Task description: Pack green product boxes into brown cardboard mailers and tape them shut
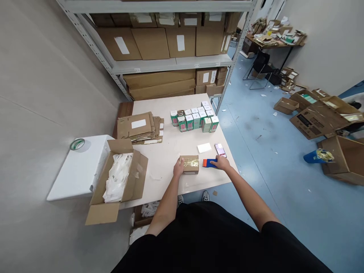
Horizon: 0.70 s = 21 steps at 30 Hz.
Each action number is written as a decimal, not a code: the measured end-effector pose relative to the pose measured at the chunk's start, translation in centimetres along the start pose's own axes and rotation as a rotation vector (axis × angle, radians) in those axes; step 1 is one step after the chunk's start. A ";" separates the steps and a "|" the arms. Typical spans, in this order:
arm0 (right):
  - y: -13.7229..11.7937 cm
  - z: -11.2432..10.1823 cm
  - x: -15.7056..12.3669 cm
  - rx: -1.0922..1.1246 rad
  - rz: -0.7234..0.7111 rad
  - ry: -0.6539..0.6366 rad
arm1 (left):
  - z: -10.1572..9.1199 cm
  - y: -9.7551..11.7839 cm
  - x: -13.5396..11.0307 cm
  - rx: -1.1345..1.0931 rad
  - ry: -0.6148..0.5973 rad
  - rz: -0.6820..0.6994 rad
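One tape roll (77, 144) lies on one white box (72, 170). Beside it stands one open carton (141, 178) of white bags (118, 178), too tangled to count. One stack of flat cardboard (138, 127) lies behind, its sheets uncounted. The left hand (178, 167) touches the left end of one parcel (191, 163) near the table's (167, 182) front edge; whether its fingers grip, I cannot tell. Past the parcel stand at least twelve small boxes (196, 120), overlapping. Then come one white card (204, 148), one tape dispenser (209, 163) gripped in the right hand (222, 162), apart from the parcel, and one phone (221, 152). The step looks like taping the parcel, whose top bears shiny tape; any further strip calls for a steady left hand and the dispenser brought over.
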State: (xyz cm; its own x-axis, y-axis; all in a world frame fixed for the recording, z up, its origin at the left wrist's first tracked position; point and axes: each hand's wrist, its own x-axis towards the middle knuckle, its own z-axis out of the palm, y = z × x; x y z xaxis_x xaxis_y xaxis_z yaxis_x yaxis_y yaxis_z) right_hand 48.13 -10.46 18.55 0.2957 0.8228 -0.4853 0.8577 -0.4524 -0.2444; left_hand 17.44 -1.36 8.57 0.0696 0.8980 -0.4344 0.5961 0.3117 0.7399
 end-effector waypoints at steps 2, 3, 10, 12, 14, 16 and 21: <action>-1.2 1.4 0.3 0.040 0.010 -0.011 | -0.4 -0.6 0.4 -0.012 -0.009 0.034; -1.8 1.9 0.4 0.063 0.010 -0.011 | -0.7 -0.9 0.7 -0.018 -0.012 0.044; -8.4 3.8 0.2 0.136 -0.089 0.064 | -7.1 -4.4 3.1 0.051 0.060 -0.051; -11.9 4.4 0.2 0.125 -0.127 0.069 | -9.5 -5.6 3.5 0.109 0.102 -0.140; -15.7 5.3 0.4 0.100 -0.161 0.059 | -11.5 -6.5 3.7 0.142 0.148 -0.195; -19.5 6.2 0.7 0.054 -0.183 0.042 | -12.8 -7.3 3.7 0.112 0.181 -0.155; -26.2 7.8 1.1 -0.073 -0.220 0.020 | -13.1 -8.7 3.8 0.020 0.102 -0.034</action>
State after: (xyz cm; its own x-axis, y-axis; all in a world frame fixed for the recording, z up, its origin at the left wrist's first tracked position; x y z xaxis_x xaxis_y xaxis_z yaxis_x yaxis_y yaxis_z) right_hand 22.71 -0.36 17.89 0.1060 0.9060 -0.4098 0.9303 -0.2359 -0.2810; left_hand 2.03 3.43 7.27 -0.0320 0.9141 -0.4043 0.6130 0.3374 0.7144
